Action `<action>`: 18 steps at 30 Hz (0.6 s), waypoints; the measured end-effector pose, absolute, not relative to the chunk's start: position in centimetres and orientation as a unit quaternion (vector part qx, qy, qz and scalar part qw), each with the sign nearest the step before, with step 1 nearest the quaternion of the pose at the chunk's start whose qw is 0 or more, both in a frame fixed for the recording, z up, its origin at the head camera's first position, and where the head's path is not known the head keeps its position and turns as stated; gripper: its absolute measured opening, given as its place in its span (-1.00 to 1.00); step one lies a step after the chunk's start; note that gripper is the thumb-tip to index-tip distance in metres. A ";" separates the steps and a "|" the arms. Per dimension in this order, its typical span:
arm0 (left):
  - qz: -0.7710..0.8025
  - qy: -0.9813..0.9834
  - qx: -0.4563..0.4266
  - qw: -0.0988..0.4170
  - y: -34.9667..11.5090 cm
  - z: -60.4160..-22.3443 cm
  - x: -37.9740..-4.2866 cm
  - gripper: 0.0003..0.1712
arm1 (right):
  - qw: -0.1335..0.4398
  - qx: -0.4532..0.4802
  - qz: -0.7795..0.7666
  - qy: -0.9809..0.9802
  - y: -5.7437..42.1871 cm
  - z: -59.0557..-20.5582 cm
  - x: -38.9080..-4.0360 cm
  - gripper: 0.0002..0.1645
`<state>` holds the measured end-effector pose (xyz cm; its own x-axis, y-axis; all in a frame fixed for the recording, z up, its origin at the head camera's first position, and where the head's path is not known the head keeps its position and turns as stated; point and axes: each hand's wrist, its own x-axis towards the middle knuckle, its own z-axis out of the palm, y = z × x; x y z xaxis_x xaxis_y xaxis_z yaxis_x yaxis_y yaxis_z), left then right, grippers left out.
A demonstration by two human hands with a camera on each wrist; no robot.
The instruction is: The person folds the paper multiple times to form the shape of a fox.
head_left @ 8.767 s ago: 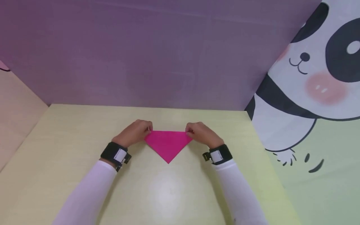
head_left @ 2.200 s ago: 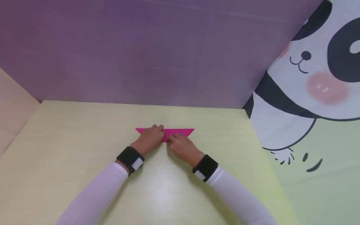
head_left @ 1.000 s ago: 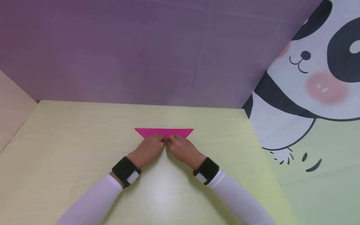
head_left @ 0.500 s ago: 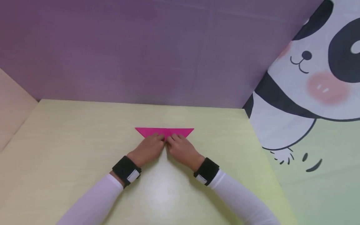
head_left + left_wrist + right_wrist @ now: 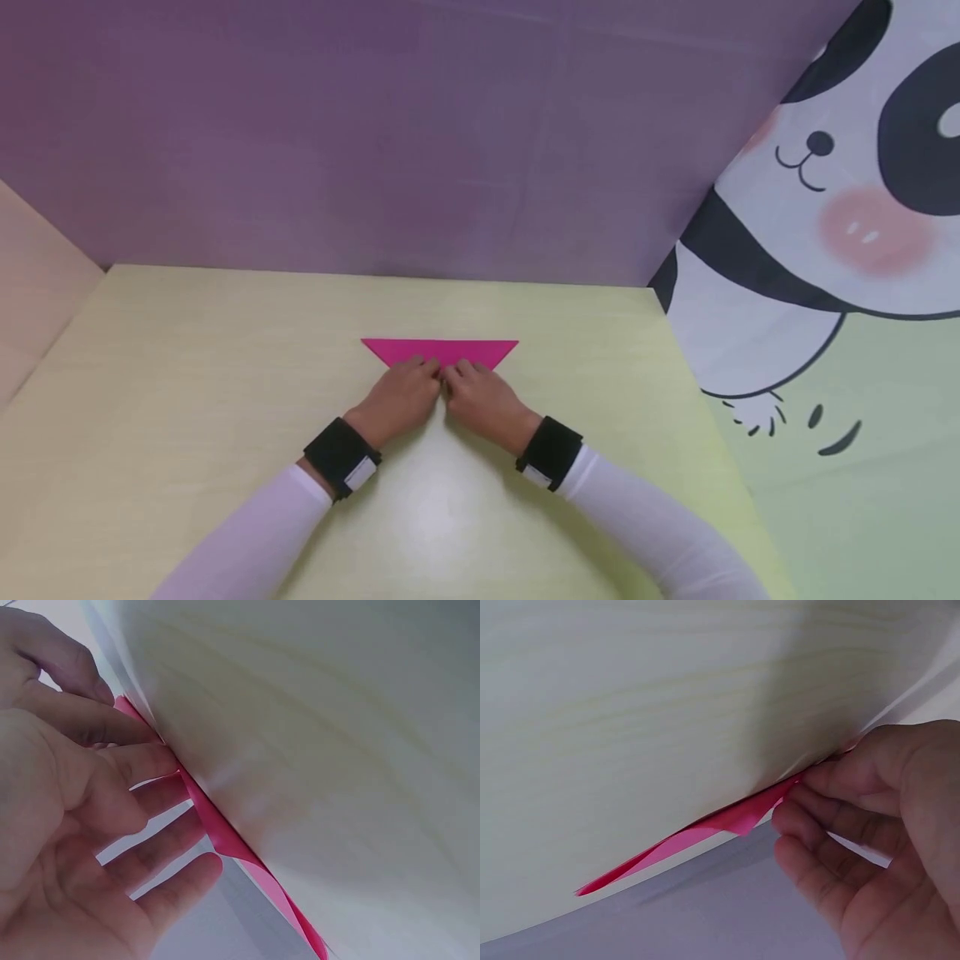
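A folded sheet of pink paper (image 5: 442, 352) lies on the table with its long straight edge away from me and a pointed corner at each end. My left hand (image 5: 396, 400) pinches its near edge just left of the middle. Close beside it, almost touching, my right hand (image 5: 487, 404) pinches the same edge between thumb and fingers. In the left wrist view the paper (image 5: 221, 832) runs past the fingertips, its layers parting toward one end. The right wrist view shows a loose flap along the paper (image 5: 742, 814). Both hands hide the middle of the near edge.
The pale wooden table (image 5: 210, 358) meets a purple backdrop (image 5: 390, 150) at the far edge. A panda-patterned cloth (image 5: 817, 250) hangs along the right side. Each wrist wears a black strap (image 5: 341, 458).
Earlier the paper was a downward triangle held at its top corners; now it is a shallower folded strip. Both hands have come together at its near edge. In the last second they barely move.
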<state>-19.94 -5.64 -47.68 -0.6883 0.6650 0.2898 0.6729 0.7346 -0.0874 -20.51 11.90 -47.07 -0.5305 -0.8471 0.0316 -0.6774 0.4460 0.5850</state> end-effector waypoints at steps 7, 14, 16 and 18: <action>-0.023 -0.920 -0.364 0.145 -5.5 -47.4 -19.6 -0.83 | 0.158 0.467 -0.252 -0.833 12.8 -47.0 -20.6 -0.78; -0.023 -0.919 -0.363 0.149 -5.5 -47.3 -19.6 -0.84 | 0.169 0.469 -0.241 -0.832 14.0 -46.9 -20.8 -0.79; -0.016 -0.918 -0.365 0.153 -5.5 -47.5 -19.7 -0.83 | 0.171 0.469 -0.236 -0.834 14.4 -47.0 -20.8 -0.78; -0.015 -0.918 -0.365 0.153 -5.6 -47.6 -19.7 -0.82 | 0.168 0.467 -0.232 -0.836 14.8 -47.1 -20.9 -0.77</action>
<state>-19.65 -5.62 -47.61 -0.6868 0.6655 0.2922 0.6745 0.7334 -0.0848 -20.87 14.80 -47.11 -0.5065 -0.8598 0.0651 -0.7036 0.4557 0.5452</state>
